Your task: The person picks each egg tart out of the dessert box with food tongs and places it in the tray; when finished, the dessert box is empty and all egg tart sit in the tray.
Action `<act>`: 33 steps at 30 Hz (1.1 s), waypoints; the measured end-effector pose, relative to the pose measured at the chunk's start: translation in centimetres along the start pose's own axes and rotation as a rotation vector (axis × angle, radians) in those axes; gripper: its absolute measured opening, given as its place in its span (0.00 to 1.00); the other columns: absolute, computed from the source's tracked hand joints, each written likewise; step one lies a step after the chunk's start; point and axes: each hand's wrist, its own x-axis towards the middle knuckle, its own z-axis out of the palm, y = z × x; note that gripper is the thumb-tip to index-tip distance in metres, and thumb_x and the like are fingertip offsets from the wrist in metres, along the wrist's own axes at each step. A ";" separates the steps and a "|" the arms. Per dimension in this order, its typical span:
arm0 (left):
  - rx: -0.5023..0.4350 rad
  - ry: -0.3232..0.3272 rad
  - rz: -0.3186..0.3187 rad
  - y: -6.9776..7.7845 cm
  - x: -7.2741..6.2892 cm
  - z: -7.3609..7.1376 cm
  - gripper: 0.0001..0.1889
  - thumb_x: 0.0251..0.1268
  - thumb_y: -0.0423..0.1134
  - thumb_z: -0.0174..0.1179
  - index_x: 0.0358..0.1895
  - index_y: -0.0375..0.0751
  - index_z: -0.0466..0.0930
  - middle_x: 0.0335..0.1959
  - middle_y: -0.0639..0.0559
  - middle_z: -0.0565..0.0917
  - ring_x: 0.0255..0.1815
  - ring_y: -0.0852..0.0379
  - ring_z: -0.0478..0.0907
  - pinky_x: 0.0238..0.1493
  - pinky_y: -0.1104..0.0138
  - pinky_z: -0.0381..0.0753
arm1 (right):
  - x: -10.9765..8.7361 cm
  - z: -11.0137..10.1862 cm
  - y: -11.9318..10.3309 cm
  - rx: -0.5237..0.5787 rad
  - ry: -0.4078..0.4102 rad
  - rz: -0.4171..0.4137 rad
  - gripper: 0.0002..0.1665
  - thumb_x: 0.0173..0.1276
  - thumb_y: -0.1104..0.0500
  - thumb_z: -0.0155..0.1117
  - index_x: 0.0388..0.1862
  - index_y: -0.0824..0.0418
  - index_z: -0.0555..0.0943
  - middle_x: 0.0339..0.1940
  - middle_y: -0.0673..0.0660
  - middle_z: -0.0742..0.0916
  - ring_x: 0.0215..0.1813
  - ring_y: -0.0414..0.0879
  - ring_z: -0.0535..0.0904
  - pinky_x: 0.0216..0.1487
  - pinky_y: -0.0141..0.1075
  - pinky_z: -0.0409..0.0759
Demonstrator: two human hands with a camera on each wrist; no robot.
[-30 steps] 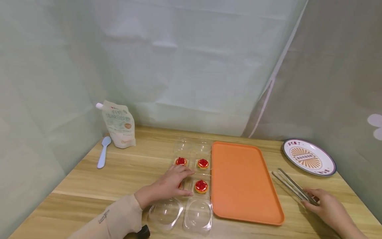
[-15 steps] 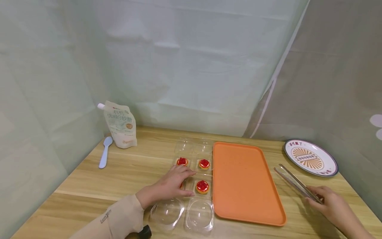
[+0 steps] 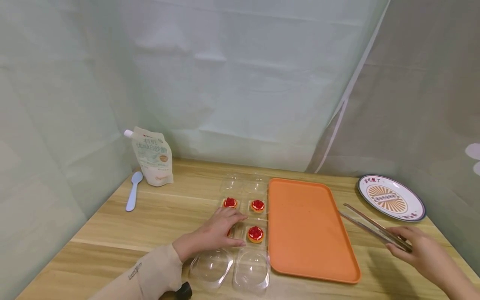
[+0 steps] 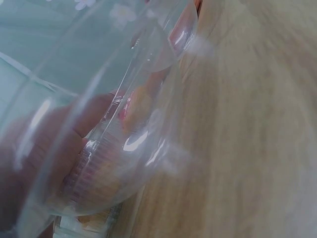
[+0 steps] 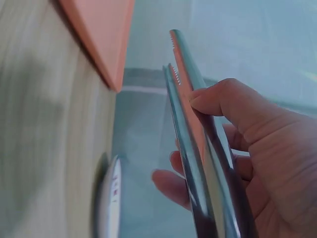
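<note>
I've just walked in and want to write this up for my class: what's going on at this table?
A person holds metal tongs in the right hand, raised off the table, with nothing between the tips. The left hand lies over clear plastic containers of red-topped tarts, partly covering one tart. Three other tarts show in the containers. An orange tray lies right of them; the plate is farther right.

One tart (image 3: 229, 233) — mostly hidden behind left fingers (image 3: 236, 218).
</note>
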 end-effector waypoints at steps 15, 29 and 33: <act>-0.003 -0.006 -0.004 0.2 0.0 -0.2 0.37 0.53 0.58 0.67 0.64 0.42 0.73 0.59 0.47 0.78 0.65 0.47 0.69 0.70 0.47 0.63 | 3.2 -2.2 -3.5 -0.035 -0.045 -0.239 0.26 0.38 0.65 0.80 0.41 0.62 0.83 0.29 0.43 0.77 0.24 0.20 0.62 0.20 0.22 0.64; -0.009 -0.011 -0.012 0.0 0.0 -0.2 0.37 0.52 0.58 0.67 0.64 0.43 0.72 0.60 0.48 0.77 0.65 0.48 0.69 0.71 0.48 0.62 | 5.4 -3.0 -6.9 -0.053 -0.094 -0.334 0.25 0.38 0.62 0.80 0.40 0.54 0.83 0.34 0.42 0.80 0.29 0.22 0.69 0.26 0.24 0.71; -0.007 -0.010 -0.010 0.1 0.0 -0.1 0.37 0.52 0.58 0.67 0.64 0.44 0.72 0.60 0.48 0.77 0.66 0.48 0.69 0.71 0.49 0.62 | 5.8 -3.0 -7.7 -0.023 -0.108 -0.367 0.25 0.39 0.63 0.79 0.41 0.54 0.83 0.35 0.41 0.78 0.29 0.22 0.69 0.24 0.22 0.69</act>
